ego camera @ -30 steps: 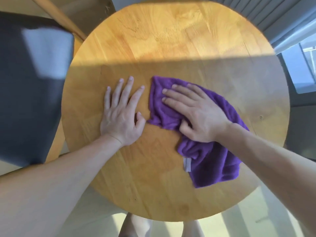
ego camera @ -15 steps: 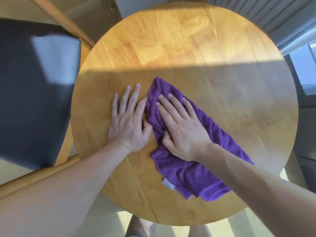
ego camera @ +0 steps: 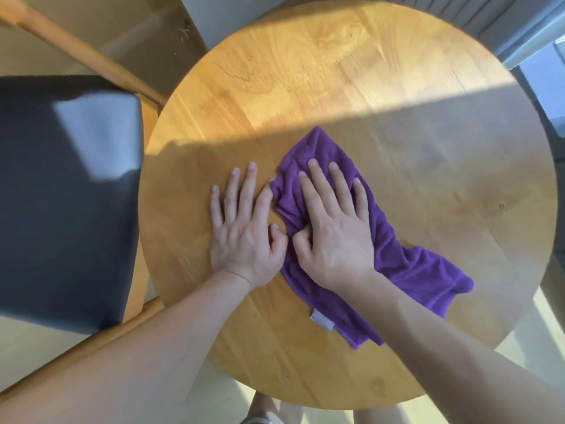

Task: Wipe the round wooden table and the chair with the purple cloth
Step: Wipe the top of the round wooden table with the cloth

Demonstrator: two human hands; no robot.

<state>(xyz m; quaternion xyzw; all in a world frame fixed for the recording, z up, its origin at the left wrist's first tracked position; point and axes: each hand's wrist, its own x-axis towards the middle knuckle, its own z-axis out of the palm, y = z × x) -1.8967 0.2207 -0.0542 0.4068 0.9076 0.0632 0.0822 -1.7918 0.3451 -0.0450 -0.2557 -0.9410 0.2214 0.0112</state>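
The round wooden table [ego camera: 397, 96] fills the middle of the view, sunlit at the far half. A purple cloth [ego camera: 409, 267] lies spread on its near centre, a white tag at its near edge. My right hand [ego camera: 333, 228] presses flat on the cloth with straight fingers; its thumb is tucked against a fold. My left hand [ego camera: 244, 231] rests flat on the bare wood just left of the cloth, its index finger touching the cloth's edge. The chair [ego camera: 61, 191], with a dark seat pad and light wooden frame, stands at the table's left.
A pale floor shows below the table's near edge, with my feet [ego camera: 269, 414] partly visible. Grey curtains [ego camera: 501, 16] and a window [ego camera: 550, 78] are at the far right. A wooden chair rail [ego camera: 76, 53] runs diagonally at the upper left.
My right hand has swung with the cloth, its fingers turning from pointing left to pointing away from me. The cloth's trailing end shifted right. My left hand stayed flat on the table.
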